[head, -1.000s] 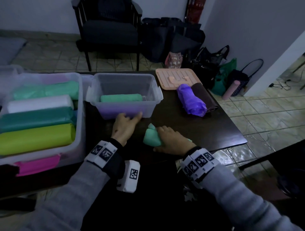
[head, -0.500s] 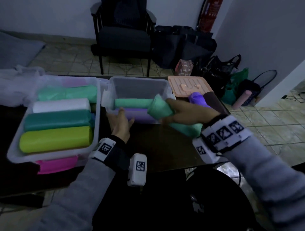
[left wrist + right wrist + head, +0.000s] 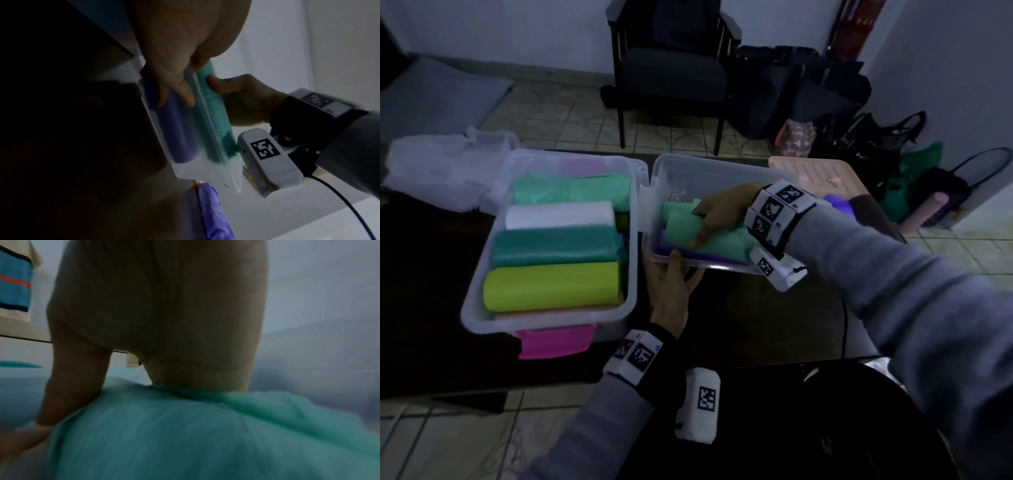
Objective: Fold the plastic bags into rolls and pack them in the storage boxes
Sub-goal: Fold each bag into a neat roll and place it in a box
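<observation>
A small clear storage box stands mid-table. My right hand reaches into it and grips a mint-green bag roll, lying above a purple roll and beside another green roll. The right wrist view shows only my palm and thumb on the green plastic. With fingers straight, my left hand presses on the box's near wall from outside. To the left, a larger clear box holds several rolls: green, white, teal and yellow.
A pink lid lies under the large box. A peach lid, a purple roll and a dark roll lie right of the small box. Loose white bags are at far left. A chair and floor bags stand beyond.
My right hand lifted the mint-green roll off the table and carried it left into the small box. My left hand stayed on the box's front wall.
</observation>
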The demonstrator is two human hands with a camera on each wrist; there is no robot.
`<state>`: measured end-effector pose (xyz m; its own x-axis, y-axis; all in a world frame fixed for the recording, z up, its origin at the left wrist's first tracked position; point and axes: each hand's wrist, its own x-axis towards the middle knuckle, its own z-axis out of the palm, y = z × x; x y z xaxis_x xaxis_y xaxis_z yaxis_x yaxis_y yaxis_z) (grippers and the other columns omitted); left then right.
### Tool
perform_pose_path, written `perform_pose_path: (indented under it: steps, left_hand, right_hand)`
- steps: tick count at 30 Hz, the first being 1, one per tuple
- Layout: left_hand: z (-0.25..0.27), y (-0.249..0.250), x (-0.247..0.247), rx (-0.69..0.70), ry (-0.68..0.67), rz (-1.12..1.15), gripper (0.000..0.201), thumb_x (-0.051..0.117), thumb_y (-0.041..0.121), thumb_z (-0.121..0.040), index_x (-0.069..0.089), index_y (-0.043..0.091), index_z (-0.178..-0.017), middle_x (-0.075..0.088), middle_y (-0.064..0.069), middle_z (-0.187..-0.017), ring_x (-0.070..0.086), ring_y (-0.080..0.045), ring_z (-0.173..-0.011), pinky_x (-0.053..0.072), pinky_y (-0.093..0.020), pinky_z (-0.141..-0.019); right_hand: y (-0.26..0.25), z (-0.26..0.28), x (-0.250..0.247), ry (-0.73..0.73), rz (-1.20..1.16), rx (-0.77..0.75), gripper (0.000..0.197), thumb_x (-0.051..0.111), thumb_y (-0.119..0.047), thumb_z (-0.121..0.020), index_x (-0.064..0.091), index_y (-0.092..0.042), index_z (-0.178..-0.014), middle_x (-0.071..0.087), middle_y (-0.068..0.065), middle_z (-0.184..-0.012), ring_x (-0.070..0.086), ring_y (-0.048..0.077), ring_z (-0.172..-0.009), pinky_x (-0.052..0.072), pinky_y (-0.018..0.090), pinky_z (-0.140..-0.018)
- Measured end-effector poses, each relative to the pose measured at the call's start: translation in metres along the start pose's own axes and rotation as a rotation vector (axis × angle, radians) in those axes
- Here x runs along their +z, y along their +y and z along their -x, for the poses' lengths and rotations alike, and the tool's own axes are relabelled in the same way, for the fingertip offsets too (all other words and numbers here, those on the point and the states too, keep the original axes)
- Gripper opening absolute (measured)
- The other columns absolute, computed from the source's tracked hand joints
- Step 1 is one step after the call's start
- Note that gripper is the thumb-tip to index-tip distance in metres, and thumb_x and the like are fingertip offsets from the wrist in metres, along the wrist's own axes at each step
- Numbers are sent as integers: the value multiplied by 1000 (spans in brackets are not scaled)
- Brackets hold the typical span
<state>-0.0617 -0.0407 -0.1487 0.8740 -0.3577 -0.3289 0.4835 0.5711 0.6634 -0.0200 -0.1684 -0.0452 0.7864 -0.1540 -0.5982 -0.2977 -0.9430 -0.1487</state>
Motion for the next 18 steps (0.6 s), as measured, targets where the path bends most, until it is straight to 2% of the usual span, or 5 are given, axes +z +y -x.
perform_pose_path:
  steps: [4,9,13,15,18]
  left_hand:
    - [-3,1,-1,4,-5,8,52,39,4,-99,29,25,-146,46,-6,-142,53,-28,-121,59,-27,-71]
    - [-8,2,2,12,8,2,56,38,2,-98,25,27,-146,42,-6,-145,53,-29,-121,59,-26,-68]
    - [-8,2,1,34,5,-20,58,37,1,-97,23,28,-146,41,-7,-145,52,-29,-121,59,-25,-69]
    - [-8,1,2,36,11,-20,59,36,-1,-96,25,28,-146,41,-8,-145,52,-29,-121,58,-24,-68]
    - [-9,4,5,39,29,-35,60,36,-1,-96,25,31,-145,37,-7,-146,51,-32,-122,58,-23,-68]
  right_hand:
    - [1,-5,-3,25,-13,-22,63,67,-46,-81,47,-15,-133,52,4,-128,51,22,-110,41,35,-95]
    - [-3,-3,-8,47,-14,-54,51,68,-41,-82,57,-9,-120,62,8,-116,58,25,-105,46,38,-92]
    - [-4,-1,-13,176,2,-88,47,67,-34,-84,53,-10,-122,55,2,-111,53,19,-102,39,29,-85]
    - [-5,-2,-10,253,51,-91,52,67,-32,-84,47,-9,-127,51,2,-115,48,17,-101,35,28,-86]
    - [-7,-9,-1,332,130,-80,63,68,-34,-83,41,-7,-132,48,10,-131,46,25,-117,35,34,-97]
